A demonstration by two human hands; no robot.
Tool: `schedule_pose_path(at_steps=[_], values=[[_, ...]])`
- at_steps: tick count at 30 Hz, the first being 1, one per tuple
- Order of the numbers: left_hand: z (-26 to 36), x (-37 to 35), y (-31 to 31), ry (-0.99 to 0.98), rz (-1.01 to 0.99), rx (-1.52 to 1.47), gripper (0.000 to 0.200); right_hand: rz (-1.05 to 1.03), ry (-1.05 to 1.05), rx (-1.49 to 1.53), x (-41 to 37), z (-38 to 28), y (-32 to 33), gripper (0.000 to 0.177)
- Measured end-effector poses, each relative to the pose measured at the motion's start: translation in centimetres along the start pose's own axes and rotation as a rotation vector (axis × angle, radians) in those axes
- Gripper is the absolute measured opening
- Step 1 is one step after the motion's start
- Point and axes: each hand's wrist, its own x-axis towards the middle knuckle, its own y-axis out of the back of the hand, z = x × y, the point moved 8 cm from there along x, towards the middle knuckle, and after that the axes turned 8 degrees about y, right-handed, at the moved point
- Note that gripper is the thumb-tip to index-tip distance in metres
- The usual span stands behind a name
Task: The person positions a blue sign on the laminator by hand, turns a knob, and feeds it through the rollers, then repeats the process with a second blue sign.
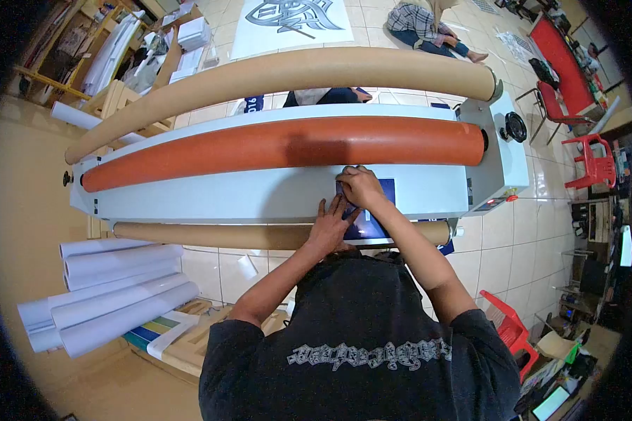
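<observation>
A dark blue glossy sheet lies on the pale bed of a wide roller machine, below its orange roller. My left hand rests on the sheet's left side, fingers spread and pressing down. Just above and to the right, my right hand is closed, its fingers pinched at the sheet's upper left edge. The fingertips partly cover that corner, so the exact grip is hard to see.
A long brown cardboard-coloured roll spans the machine's top; another brown roll runs along its near side. White paper rolls lie at the left. A black handwheel is on the right end. Beyond, a person sits on the floor.
</observation>
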Motion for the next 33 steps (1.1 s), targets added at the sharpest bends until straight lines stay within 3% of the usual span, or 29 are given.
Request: schedule_pose_path(at_steps=[12,15,20,23,33], values=[[0.1,0.0,0.7,-0.026,0.146,-0.008,0.116,0.184,0.003,0.046,-0.4,0.6,0.3,0.024],[-0.1,-0.2,1.4,-0.016,0.177,-0.055,0.108,0.222,0.042,0.025,-0.6,0.7,0.6,0.024],[-3.4,0.4,1.4,0.088,0.419,-0.374,0.068,0.209,0.05,0.007,-0.7,1.1,-0.2,0.023],[-5.0,0.9,1.0,0.108,0.582,-0.259,0.063,0.215,0.054,0.029,-0.9,1.1,-0.6,0.021],[-5.7,1.3,-0.4,0.082,0.612,-0.246,0.055,0.201,0.032,0.09,-1.0,1.3,-0.6,0.021]])
